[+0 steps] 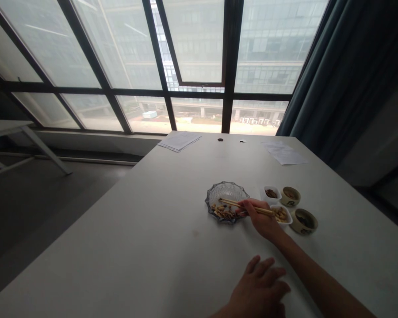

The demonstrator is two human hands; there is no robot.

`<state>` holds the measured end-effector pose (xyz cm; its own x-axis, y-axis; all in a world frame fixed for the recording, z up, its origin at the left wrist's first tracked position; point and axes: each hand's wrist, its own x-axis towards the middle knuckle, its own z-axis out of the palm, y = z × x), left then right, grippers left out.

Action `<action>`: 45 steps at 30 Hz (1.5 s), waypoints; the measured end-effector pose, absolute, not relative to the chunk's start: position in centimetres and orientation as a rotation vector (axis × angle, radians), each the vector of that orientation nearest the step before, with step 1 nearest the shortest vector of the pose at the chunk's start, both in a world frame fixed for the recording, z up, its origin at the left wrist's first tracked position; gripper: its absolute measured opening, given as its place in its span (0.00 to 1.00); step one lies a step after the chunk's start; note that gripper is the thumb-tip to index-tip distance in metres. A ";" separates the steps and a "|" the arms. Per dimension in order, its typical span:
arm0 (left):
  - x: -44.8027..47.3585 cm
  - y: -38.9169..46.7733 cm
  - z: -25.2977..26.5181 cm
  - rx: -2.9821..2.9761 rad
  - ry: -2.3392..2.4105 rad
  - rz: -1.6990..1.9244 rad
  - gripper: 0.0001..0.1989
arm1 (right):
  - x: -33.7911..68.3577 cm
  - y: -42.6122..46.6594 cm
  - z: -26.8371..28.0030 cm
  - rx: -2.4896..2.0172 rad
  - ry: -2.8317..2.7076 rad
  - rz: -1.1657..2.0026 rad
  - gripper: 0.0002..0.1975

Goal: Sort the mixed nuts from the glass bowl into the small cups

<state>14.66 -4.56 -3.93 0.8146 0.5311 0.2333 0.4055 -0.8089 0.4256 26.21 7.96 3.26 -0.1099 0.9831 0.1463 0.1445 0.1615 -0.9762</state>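
Note:
My right hand is closed around a pair of chopsticks, whose tips are over a clear glass bowl with a scalloped rim. Small yellowish and brown food pieces lie in the near part of that bowl. Whether the tips pinch a piece is too small to tell. Beside the right hand stands a white dish of yellowish pieces, and behind it a white dish of dark brown pieces. My left hand is over the near part of the table, fingers spread, holding nothing.
Two round beige pots with dark contents, a far pot and a near pot, stand right of the white dishes. Papers lie at the white table's far left, and more sheets at the far right. Windows and a curtain are beyond.

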 end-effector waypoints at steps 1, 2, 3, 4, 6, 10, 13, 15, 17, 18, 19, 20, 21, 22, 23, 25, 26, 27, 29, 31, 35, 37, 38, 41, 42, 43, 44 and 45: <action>14.7 -4.6 -3.9 2.646 0.709 0.490 0.14 | 26.2 7.9 3.2 -1.155 -1.461 1.087 0.28; 14.7 -4.6 -3.9 2.652 0.712 0.490 0.14 | 26.3 7.9 3.1 -1.159 -1.458 1.087 0.28; 14.7 -4.6 -3.9 2.657 0.716 0.489 0.15 | 26.3 7.9 3.0 -1.163 -1.454 1.090 0.28; 14.6 -4.6 -3.9 2.662 0.718 0.489 0.15 | 26.4 7.9 3.0 -1.165 -1.450 1.093 0.29; 14.6 -4.6 -3.8 2.671 0.720 0.488 0.15 | 26.5 7.9 2.9 -1.161 -1.443 1.095 0.29; 14.6 -4.5 -3.9 2.675 0.712 0.480 0.14 | 27.0 7.9 2.8 -1.151 -1.459 1.080 0.29; 14.6 -4.5 -4.0 2.661 0.712 0.483 0.15 | 27.2 7.9 2.9 -1.155 -1.489 1.069 0.27; 14.7 -4.5 -4.1 2.656 0.714 0.485 0.15 | 27.3 7.9 2.9 -1.153 -1.489 1.075 0.27; 14.7 -4.4 -4.2 2.663 0.711 0.484 0.14 | 27.2 8.0 2.8 -1.155 -1.475 1.080 0.28; 14.7 -4.4 -4.3 2.668 0.708 0.484 0.15 | 27.1 8.1 2.8 -1.158 -1.465 1.082 0.28; 14.7 -4.4 -4.3 2.672 0.706 0.484 0.15 | 27.1 8.1 2.7 -1.162 -1.453 1.085 0.28; 14.7 -4.4 -4.3 2.675 0.705 0.487 0.15 | 27.0 8.1 2.7 -1.164 -1.439 1.090 0.28; 14.7 -4.5 -4.3 2.677 0.706 0.490 0.14 | 27.0 8.2 2.6 -1.165 -1.425 1.098 0.28; 14.7 -4.5 -4.3 2.678 0.708 0.493 0.14 | 26.9 8.2 2.6 -1.165 -1.407 1.105 0.29; 14.7 -4.5 -4.3 2.677 0.712 0.496 0.14 | 26.8 8.2 2.5 -1.165 -1.387 1.110 0.29; 14.7 -4.5 -4.2 2.674 0.718 0.502 0.14 | 26.6 8.2 2.5 -1.164 -1.333 1.110 0.30; 14.7 -4.5 -4.2 2.673 0.718 0.505 0.14 | 26.4 8.1 2.5 -1.163 -1.301 1.109 0.30; 14.7 -4.5 -4.2 2.672 0.717 0.505 0.14 | 26.3 8.1 2.6 -1.161 -1.269 1.109 0.30; 14.7 -4.5 -4.2 2.671 0.714 0.499 0.14 | 26.0 8.0 2.7 -1.152 -1.218 1.112 0.30; 14.7 -4.5 -4.2 2.666 0.715 0.496 0.13 | 25.9 7.9 2.8 -1.149 -1.202 1.111 0.30; 14.7 -4.5 -4.2 2.650 0.715 0.511 0.13 | 26.0 7.8 2.7 -1.162 -1.222 1.098 0.30; 14.7 -4.5 -4.2 2.647 0.713 0.503 0.14 | 26.0 7.7 2.7 -1.155 -1.218 1.091 0.29; 14.7 -4.5 -4.2 2.645 0.714 0.498 0.14 | 26.0 7.7 2.7 -1.151 -1.212 1.086 0.29; 14.7 -4.5 -3.9 2.631 0.712 0.487 0.14 | 26.2 7.3 3.4 -1.137 -1.188 1.063 0.27; 14.7 -4.5 -3.8 2.622 0.713 0.486 0.14 | 26.4 7.0 3.9 -1.133 -1.183 1.051 0.26; 14.7 -4.5 -3.7 2.611 0.716 0.484 0.14 | 26.8 6.6 4.4 -1.128 -1.177 1.037 0.25; 14.6 -4.5 -3.6 2.599 0.717 0.481 0.14 | 27.3 6.1 5.1 -1.124 -1.169 1.022 0.25; 14.6 -4.5 -3.4 2.586 0.719 0.477 0.14 | 28.0 5.5 5.7 -1.121 -1.159 1.005 0.24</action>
